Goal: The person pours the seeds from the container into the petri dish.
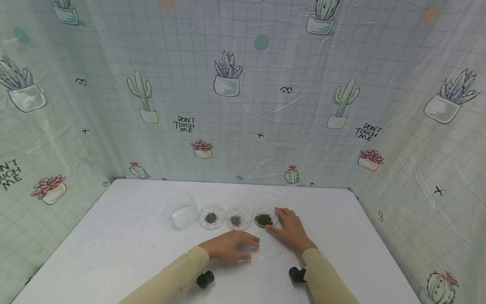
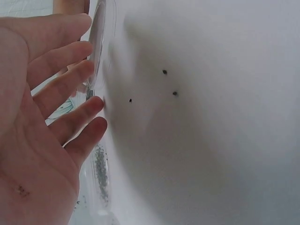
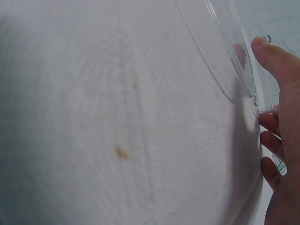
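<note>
In the head view, my right hand [image 1: 291,230] reaches round the right side of a clear petri dish [image 1: 264,216] holding dark green flakes. Its thumb is at the near rim, its index finger at the far right rim. Nearer to me lies a clear round lid [image 1: 270,249], faint against the white surface. My left hand [image 1: 229,247] hovers low at the lid's left side, fingers loosely extended and holding nothing. From the left wrist view, its spread fingers [image 2: 65,86] stand beside the lid's edge [image 2: 97,42]. The right wrist view shows the right thumb [image 3: 272,54] above its bent fingers.
Two more petri dishes [image 1: 238,218] [image 1: 211,216] with dark bits stand left of the first in a row. Beside them is a clear plastic container [image 1: 182,212]. Small dark specks [image 2: 165,72] lie on the white table [image 1: 125,236]. A cactus-print curtain [image 1: 243,109] encloses the back and sides.
</note>
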Tool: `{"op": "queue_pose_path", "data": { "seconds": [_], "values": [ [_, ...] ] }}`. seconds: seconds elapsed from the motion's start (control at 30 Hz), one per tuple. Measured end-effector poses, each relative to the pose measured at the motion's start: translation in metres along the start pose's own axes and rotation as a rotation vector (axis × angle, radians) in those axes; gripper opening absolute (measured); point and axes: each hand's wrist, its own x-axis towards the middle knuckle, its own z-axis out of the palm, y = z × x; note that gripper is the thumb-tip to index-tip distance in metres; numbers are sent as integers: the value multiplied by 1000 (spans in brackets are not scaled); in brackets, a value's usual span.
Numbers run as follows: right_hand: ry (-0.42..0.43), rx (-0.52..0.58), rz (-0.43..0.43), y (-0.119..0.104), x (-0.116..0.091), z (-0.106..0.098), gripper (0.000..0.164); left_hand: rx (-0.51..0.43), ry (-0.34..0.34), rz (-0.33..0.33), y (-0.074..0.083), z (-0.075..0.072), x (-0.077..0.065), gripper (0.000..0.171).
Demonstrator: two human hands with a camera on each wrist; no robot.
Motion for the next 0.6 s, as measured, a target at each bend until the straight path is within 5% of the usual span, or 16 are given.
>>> {"op": "queue_pose_path", "data": {
  "seconds": [0.33,0.6],
  "values": [
    [23,13,-20,2,1,3,80,-13,-33,-58,3,-7,-12,37],
    [37,21,-30,4,1,3,80,-18,45,-17,-2,-8,-20,27]
  ]
}}
